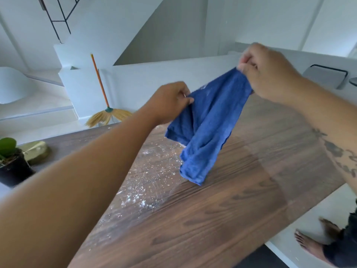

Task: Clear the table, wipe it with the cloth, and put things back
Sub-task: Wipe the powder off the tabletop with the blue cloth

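A blue cloth (pixel 207 128) hangs in the air above the dark wooden table (pixel 241 190). My left hand (pixel 170 102) pinches its left upper edge. My right hand (pixel 268 72) grips the right upper corner, higher and farther away. The cloth sags between both hands, and its lowest fold hangs close over the tabletop. White powder (pixel 141 196) is scattered in streaks across the table's middle, under and left of the cloth.
A potted green plant (pixel 11 163) in a black pot and a gold object (pixel 36 151) sit at the left end. A broom (pixel 105 105) leans against the white wall beyond. A grey chair (pixel 326 77) stands at far right. My bare feet (pixel 311 246) show at lower right.
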`<state>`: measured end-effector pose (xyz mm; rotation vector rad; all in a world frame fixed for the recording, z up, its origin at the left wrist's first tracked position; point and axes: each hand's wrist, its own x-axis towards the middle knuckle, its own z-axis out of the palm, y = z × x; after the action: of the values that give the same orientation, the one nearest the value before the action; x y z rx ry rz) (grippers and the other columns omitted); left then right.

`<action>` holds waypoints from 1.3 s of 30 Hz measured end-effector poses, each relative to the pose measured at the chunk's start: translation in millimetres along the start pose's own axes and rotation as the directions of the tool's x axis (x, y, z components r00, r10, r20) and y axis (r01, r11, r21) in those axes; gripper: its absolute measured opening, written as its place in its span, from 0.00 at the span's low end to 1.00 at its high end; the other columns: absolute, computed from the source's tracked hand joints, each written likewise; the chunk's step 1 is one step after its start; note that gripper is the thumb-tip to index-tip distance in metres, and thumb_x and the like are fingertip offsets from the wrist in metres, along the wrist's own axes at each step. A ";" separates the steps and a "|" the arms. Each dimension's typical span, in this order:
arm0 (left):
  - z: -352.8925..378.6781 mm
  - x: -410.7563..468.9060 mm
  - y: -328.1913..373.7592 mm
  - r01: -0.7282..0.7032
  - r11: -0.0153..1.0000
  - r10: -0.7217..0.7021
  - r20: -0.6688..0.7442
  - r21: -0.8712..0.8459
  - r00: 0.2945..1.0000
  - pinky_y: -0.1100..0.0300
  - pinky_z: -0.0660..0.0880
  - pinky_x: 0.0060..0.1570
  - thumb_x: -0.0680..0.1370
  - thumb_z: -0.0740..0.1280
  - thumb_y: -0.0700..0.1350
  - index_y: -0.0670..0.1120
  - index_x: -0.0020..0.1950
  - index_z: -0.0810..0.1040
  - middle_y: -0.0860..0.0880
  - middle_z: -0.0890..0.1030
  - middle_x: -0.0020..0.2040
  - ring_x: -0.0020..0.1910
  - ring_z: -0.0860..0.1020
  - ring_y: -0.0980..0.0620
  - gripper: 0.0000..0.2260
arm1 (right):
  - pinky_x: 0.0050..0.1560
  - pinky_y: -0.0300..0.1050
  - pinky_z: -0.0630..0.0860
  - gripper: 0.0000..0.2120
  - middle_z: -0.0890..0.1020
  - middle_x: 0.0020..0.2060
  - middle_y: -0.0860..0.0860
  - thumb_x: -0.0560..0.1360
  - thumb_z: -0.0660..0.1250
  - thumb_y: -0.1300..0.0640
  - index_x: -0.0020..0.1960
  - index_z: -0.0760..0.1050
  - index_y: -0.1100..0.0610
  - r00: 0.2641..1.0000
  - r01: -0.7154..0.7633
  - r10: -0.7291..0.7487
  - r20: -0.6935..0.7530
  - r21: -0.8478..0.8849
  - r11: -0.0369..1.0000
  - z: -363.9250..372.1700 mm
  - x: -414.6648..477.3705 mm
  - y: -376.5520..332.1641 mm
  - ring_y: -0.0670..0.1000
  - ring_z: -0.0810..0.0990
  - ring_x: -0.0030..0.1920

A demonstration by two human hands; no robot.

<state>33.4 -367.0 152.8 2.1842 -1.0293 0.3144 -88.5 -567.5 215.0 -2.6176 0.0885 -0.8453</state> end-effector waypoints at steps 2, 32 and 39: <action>-15.3 9.9 12.4 0.026 0.999 -0.028 -0.041 -0.038 0.999 0.70 0.66 0.35 0.76 0.68 0.48 0.48 0.44 0.77 0.55 0.76 0.38 0.39 0.73 0.55 0.04 | 0.35 0.48 0.78 0.06 0.80 0.45 0.58 0.80 0.60 0.56 0.53 0.71 0.57 0.999 -0.033 0.034 -0.035 0.052 0.998 -18.3 1.6 -5.4 0.55 0.81 0.32; 58.1 -95.1 -80.8 0.403 0.904 -0.426 0.219 0.145 0.878 0.57 0.75 0.43 0.80 0.61 0.49 0.46 0.53 0.78 0.51 0.80 0.48 0.45 0.78 0.50 0.09 | 0.72 0.51 0.60 0.38 0.56 0.77 0.45 0.68 0.65 0.30 0.74 0.60 0.40 0.801 -0.172 0.153 0.579 -0.023 0.985 189.9 -145.0 50.6 0.50 0.55 0.76; 53.0 -128.2 -133.7 0.383 0.863 -0.447 0.141 0.330 0.884 0.47 0.75 0.57 0.79 0.61 0.53 0.51 0.65 0.72 0.49 0.75 0.65 0.60 0.75 0.47 0.15 | 0.58 0.40 0.70 0.18 0.68 0.68 0.37 0.75 0.67 0.56 0.64 0.74 0.45 0.885 -0.107 0.035 0.465 0.129 0.986 178.6 -163.9 94.2 0.42 0.72 0.65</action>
<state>46.1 -268.5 -12.3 2.6879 -0.6106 0.0278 -114.3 -564.5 -43.8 -2.5751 -0.0107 -0.1754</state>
